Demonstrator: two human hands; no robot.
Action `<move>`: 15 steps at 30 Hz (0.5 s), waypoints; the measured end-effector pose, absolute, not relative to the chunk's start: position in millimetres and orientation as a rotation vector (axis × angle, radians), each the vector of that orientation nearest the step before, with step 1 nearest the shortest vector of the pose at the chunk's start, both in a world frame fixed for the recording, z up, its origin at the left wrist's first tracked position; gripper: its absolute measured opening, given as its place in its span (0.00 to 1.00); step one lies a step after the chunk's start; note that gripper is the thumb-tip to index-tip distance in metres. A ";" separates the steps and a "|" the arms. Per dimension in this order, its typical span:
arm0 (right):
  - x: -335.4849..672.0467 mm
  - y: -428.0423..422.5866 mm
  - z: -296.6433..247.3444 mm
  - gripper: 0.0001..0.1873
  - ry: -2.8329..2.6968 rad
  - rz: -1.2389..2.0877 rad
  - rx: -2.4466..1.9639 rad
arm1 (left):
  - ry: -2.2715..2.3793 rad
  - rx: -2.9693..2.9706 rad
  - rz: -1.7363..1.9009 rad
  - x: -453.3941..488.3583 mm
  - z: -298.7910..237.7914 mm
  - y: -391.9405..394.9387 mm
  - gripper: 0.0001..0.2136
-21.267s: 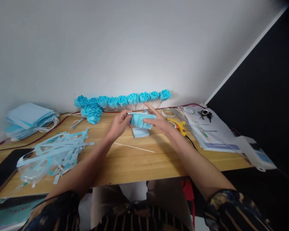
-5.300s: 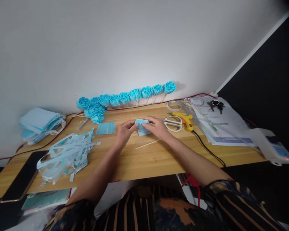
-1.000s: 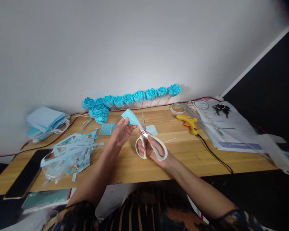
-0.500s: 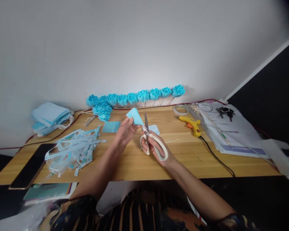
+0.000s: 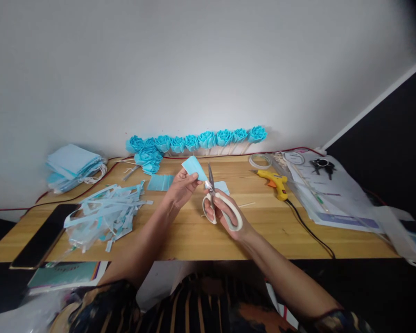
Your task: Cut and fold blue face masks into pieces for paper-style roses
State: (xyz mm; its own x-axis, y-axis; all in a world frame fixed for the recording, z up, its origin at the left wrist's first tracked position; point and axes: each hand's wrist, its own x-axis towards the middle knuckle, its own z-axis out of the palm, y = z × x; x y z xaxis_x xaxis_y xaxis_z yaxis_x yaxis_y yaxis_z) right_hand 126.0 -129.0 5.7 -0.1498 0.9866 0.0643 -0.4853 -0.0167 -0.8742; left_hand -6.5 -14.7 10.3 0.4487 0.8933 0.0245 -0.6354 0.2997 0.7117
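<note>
My left hand [image 5: 180,188] pinches a folded light-blue piece of mask fabric [image 5: 193,167] and holds it up above the wooden table [image 5: 180,231]. My right hand [image 5: 225,218] grips white-handled scissors [image 5: 219,203], blades pointing up and set against the lower right edge of the piece. Two more blue pieces lie flat on the table, one at the left [image 5: 160,182] and one just behind the scissors [image 5: 222,187]. A thin wooden stick [image 5: 246,204] lies to the right of my right hand.
A row of blue fabric roses [image 5: 194,141] leans on the wall. Cut mask strips [image 5: 106,215] and a stack of masks [image 5: 72,165] sit left, near a dark phone [image 5: 41,236]. A yellow glue gun [image 5: 275,181], tape roll [image 5: 260,160], papers [image 5: 326,194] and keys [image 5: 321,164] lie right.
Earlier both hands folded the blue piece low over the table. Now my right hand has picked up the scissors and my left has lifted the piece to the blades.
</note>
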 end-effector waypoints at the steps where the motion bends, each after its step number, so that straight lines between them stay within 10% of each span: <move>1: 125.5 -129.3 4.8 0.19 -0.935 1.512 -0.725 | 0.426 0.727 1.061 -6.4 9.5 -14.4 0.17; 15: 122.4 -129.3 1.7 0.20 -0.834 1.552 -0.704 | 0.445 0.726 1.074 -6.2 8.8 -12.9 0.20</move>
State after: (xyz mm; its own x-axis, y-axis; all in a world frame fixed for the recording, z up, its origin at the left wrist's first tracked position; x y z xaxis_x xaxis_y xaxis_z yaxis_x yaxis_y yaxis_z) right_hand 122.4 -129.3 1.7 -0.1390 0.9902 0.0153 -0.5596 -0.0658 -0.8261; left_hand -6.2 -12.9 8.8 0.4234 0.9058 0.0141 -0.6303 0.2834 0.7228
